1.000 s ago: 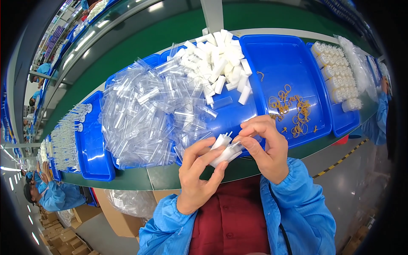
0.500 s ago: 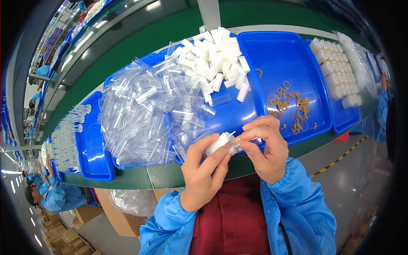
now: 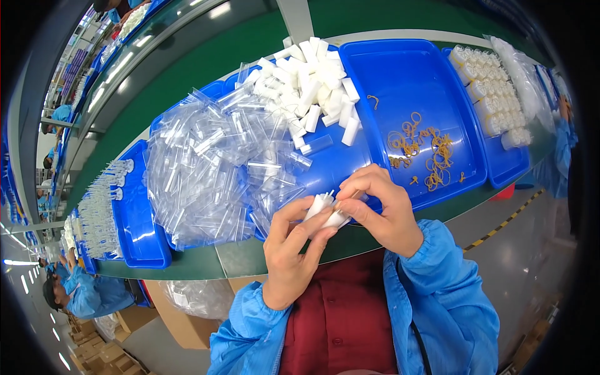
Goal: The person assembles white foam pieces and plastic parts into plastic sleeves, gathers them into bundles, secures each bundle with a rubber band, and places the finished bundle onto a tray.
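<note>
We have the left hand (image 3: 289,255) clasping white pieces (image 3: 319,205), fingers curled round them, above the near side of the tabletop (image 3: 240,259). Right hand (image 3: 389,209) pinches at their right end; we can't tell what's between its fingertips. Clear sleeves (image 3: 194,165) heaped at left, tan rubber bands (image 3: 440,150) in blue tray (image 3: 400,72).

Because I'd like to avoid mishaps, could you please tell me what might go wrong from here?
The white pieces in the left grip could slip if it loosens. The tan bands lie jumbled, so they might tangle. The clear plastic heap meets the white heap, so the two could mix.
</note>
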`<state>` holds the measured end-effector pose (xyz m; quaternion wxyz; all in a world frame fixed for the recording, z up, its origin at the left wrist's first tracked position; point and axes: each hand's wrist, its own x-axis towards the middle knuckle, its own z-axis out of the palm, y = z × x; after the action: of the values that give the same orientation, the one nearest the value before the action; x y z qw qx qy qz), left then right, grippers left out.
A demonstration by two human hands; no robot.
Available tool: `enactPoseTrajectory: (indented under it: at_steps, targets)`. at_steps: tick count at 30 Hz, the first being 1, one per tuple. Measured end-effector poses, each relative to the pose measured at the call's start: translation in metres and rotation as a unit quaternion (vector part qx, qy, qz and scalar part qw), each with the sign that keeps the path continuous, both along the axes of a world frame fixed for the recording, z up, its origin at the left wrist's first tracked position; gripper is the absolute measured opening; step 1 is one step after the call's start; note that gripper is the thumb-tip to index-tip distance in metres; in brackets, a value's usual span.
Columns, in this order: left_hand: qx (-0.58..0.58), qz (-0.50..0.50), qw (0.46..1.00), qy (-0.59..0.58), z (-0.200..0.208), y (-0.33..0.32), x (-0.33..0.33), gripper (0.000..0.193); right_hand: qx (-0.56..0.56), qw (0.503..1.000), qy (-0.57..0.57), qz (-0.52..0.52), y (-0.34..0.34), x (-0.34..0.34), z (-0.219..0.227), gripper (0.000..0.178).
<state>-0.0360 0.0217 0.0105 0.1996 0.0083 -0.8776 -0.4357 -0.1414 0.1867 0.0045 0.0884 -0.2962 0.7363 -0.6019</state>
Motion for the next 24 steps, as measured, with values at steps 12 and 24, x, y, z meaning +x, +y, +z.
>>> enactPoseTrajectory:
  at_steps: [12,24]
  targets:
    - [0.123,-0.018,0.991,0.044,-0.017,-0.01,0.02,0.041,-0.043,0.997,-0.016,0.064,0.001,0.011,-0.012,0.04]
    - [0.175,-0.104,0.979,-0.021,0.002,-0.028,0.009,0.042,0.014,0.989,0.064,0.136,0.007,0.006,0.0,0.036]
